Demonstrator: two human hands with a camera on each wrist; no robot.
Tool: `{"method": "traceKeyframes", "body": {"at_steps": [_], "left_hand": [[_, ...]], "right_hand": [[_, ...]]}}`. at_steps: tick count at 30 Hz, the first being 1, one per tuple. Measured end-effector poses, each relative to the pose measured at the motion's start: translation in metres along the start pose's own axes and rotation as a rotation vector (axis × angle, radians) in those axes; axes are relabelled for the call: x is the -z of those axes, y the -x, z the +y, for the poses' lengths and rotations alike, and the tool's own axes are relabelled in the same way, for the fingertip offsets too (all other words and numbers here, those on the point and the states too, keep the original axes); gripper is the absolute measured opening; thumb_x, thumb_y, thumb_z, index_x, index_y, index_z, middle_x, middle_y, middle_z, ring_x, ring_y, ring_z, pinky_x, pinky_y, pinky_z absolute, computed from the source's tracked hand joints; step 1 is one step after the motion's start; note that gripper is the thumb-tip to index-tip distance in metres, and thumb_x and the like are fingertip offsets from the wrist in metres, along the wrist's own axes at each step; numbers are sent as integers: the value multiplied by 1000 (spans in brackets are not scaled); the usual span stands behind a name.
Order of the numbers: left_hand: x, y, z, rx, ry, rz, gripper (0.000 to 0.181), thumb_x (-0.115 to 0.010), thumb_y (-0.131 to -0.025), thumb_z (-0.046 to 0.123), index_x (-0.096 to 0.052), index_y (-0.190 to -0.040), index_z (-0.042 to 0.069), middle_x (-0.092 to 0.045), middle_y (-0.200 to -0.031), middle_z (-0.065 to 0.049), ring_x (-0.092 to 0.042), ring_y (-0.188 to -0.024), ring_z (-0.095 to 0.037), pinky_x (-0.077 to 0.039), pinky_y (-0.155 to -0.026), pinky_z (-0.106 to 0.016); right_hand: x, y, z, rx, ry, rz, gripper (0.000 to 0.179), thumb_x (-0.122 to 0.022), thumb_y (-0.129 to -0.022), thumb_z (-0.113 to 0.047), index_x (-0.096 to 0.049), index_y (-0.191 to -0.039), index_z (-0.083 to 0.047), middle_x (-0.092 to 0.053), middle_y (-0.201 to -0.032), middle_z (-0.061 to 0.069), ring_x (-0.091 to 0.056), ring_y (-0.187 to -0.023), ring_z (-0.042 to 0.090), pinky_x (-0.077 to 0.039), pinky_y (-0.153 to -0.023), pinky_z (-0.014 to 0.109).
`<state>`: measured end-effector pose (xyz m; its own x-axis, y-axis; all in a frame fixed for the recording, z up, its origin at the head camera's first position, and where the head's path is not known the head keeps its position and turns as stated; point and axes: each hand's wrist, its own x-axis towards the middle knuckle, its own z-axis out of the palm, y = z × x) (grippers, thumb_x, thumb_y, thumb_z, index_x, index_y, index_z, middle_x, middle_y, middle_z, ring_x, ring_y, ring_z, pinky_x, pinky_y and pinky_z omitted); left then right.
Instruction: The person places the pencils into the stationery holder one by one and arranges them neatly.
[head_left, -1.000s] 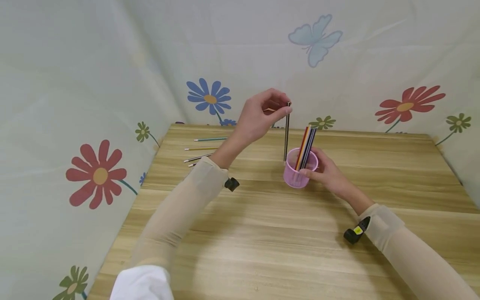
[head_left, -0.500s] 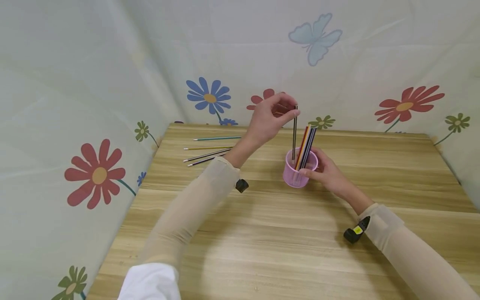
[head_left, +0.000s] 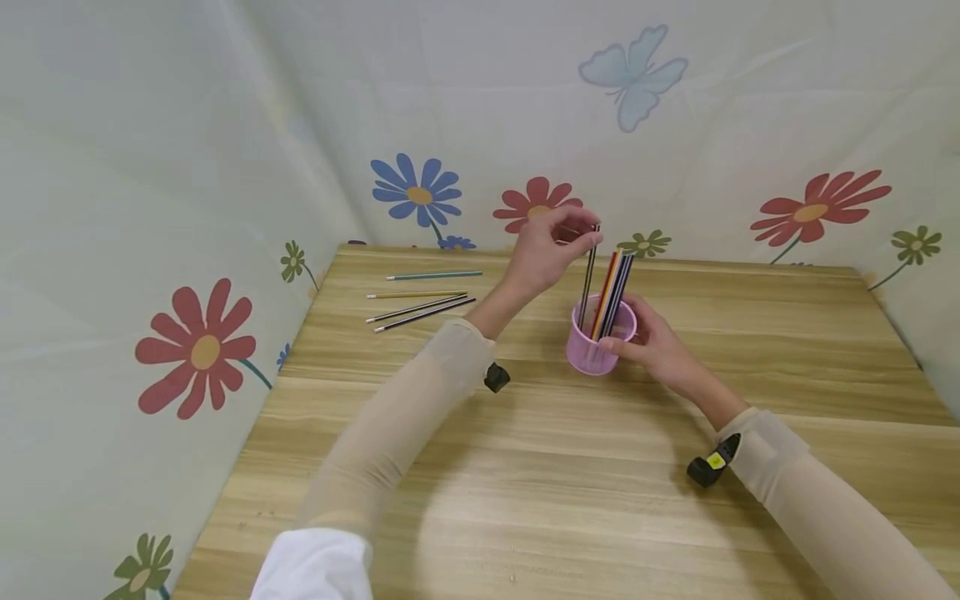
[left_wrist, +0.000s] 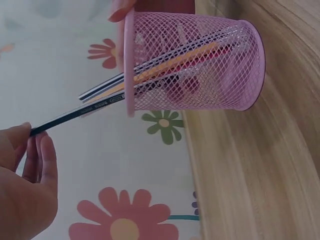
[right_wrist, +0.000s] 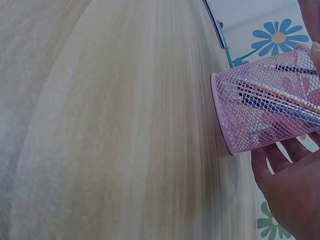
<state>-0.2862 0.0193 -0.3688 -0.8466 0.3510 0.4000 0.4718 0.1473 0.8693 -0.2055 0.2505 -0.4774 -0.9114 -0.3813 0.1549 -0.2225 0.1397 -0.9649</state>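
My left hand (head_left: pixel 551 250) pinches a dark striped pencil (head_left: pixel 588 275) near its top end, between thumb and fingertips. The lower part of that pencil is inside a pink mesh pencil cup (head_left: pixel 591 358), as the left wrist view (left_wrist: pixel 200 95) also shows through the mesh. Several pencils (head_left: pixel 613 292), red, yellow and dark striped, lean together in the cup toward its right side. My right hand (head_left: pixel 660 346) grips the cup from the right, thumb at the near rim and fingers round the far side. The cup stands upright on the wooden table.
Left of the cup, several pencils lie on the table (head_left: pixel 600 500): a green one (head_left: pixel 435 275), a yellow one (head_left: pixel 416 294) and dark striped ones (head_left: pixel 423 315). A flower-print cloth (head_left: pixel 465 100) hangs behind the table's back edge.
My left hand has moved right and then down, bringing the striped pencil from beside the cup to over it and down inside. My right hand stays on the cup.
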Motion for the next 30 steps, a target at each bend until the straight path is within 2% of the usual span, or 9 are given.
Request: {"method": "traceKeyframes", "body": {"at_steps": [4, 10, 14, 19, 23, 30], "left_hand": [[-5, -1, -7, 50, 1, 6, 21, -79, -99, 22, -75, -118, 14, -75, -104, 3, -70, -94, -13, -57, -84, -24], [-13, 0, -22, 65, 14, 7, 21, -78, -100, 20, -75, -119, 11, -75, -103, 0, -71, -91, -15, -59, -83, -25], [-16, 1, -30, 110, 24, 9, 21, -77, -100, 20, -75, -120, 12, -75, -104, -1, -72, -91, -15, -60, -82, -24], [-20, 1, -35, 157, 79, 8, 22, -77, -100, 19, -75, -120, 10, -74, -105, -4, -73, -93, -17, -61, -83, -25], [-25, -1, -38, 171, 107, 5, 21, -77, -100, 17, -75, -119, 9, -75, -105, -5, -74, -93, -18, -62, -83, -27], [-34, -2, -41, 173, 88, -17, 22, -76, -100, 17, -74, -121, 9, -76, -106, -4, -73, -93, -15, -62, -82, -25]], "right_hand": [[0, 0, -1, -2, -13, -1, 69, -72, -99, -1, -38, -159, -8, -52, -148, 24, -58, -132, 28, -52, -103, 27], [0, 0, 0, -9, -15, 14, 68, -72, -99, 1, -38, -158, -7, -54, -147, 24, -59, -131, 27, -52, -104, 27], [-1, 0, 0, -10, -21, 14, 68, -72, -99, 1, -39, -158, -7, -54, -148, 24, -59, -131, 28, -52, -104, 27], [-1, 0, -1, -13, -23, 11, 69, -72, -99, 1, -38, -158, -7, -53, -148, 23, -58, -132, 27, -52, -104, 26], [-2, 0, -2, -8, -22, 9, 70, -72, -99, 0, -37, -159, -7, -53, -148, 24, -58, -132, 27, -51, -104, 26], [-2, 1, -1, 0, -12, 18, 69, -72, -99, 0, -38, -159, -7, -54, -147, 23, -59, -130, 25, -51, -103, 25]]}}
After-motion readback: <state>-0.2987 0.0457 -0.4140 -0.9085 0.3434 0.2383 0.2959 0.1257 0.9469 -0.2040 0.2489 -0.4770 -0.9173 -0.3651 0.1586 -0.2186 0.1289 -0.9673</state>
